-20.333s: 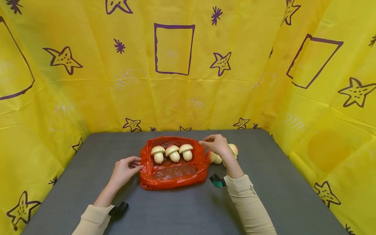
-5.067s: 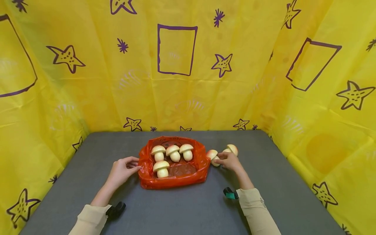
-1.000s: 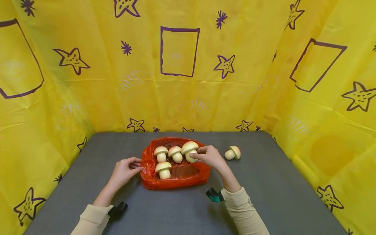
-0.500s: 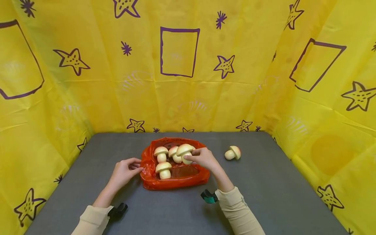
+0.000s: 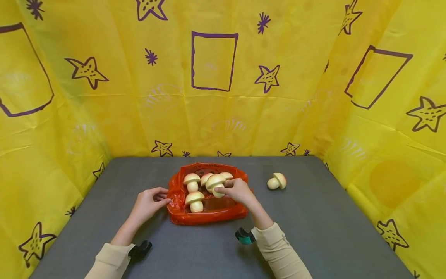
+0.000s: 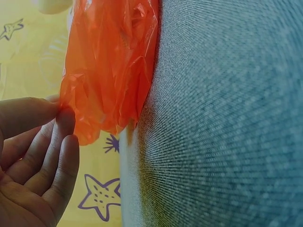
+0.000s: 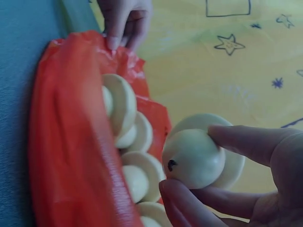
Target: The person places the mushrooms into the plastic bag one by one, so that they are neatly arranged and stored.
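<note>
My left hand (image 5: pixel 148 203) pinches the left edge of a red plastic bag (image 5: pixel 205 219), whose mouth is spread wide. In the left wrist view, thumb and fingertips meet on the crumpled plastic (image 6: pixel 109 66). Over the bag, my right hand (image 5: pixel 240 192) holds a toy mushroom (image 5: pixel 215 180) by its stem, cap up. The right wrist view shows a dark mark on the stem's round end (image 7: pixel 194 158). Several pale mushrooms sit inside: one at the back left (image 5: pixel 191 180), one in front of it (image 5: pixel 195 200), and others at the back, partly hidden by the held mushroom.
One more mushroom (image 5: pixel 277 181) lies on its side on the grey table (image 5: pixel 195 252), right of the bag. Yellow patterned cloth (image 5: pixel 216 116) walls the table's back and sides. Each wrist wears a black camera mount.
Since 20 seconds ago, a mushroom has appeared in the bag's front row. My right hand has taken another from the table and carried it left over the bag. My left hand stays put.
</note>
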Demonstrator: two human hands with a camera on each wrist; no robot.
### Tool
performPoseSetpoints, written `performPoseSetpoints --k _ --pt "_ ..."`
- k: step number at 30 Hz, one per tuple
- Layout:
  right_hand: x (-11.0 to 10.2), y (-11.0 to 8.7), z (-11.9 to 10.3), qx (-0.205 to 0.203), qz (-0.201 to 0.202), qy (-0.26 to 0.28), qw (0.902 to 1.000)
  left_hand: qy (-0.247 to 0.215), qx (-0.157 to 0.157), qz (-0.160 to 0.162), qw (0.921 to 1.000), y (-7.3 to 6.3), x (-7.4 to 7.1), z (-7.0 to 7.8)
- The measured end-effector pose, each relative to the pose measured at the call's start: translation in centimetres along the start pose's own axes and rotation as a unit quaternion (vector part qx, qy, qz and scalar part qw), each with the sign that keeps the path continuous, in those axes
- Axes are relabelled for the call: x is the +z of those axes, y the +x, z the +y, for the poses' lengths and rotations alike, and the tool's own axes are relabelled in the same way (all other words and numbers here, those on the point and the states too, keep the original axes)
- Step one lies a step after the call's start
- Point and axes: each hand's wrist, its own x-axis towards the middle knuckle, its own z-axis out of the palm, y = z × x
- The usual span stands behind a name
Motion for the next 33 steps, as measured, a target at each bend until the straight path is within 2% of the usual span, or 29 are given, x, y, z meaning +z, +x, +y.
performPoseSetpoints --k 15,25,33 --pt "1.8 0.0 1.8 0.014 0.003 0.026 0.9996 -0.009 -0.004 -0.003 0.9999 0.1 0.0 0.0" --pt "2.5 -0.1 2.6 0.015 0.012 -0.019 0.9996 -0.011 0.001 -0.001 0.9999 -0.1 0.1 -0.2" --pt "3.2 0.0 3.2 0.021 0.007 -0.016 0.9996 -0.007 0.004 -0.003 1.0000 -0.2 0.1 -0.2"
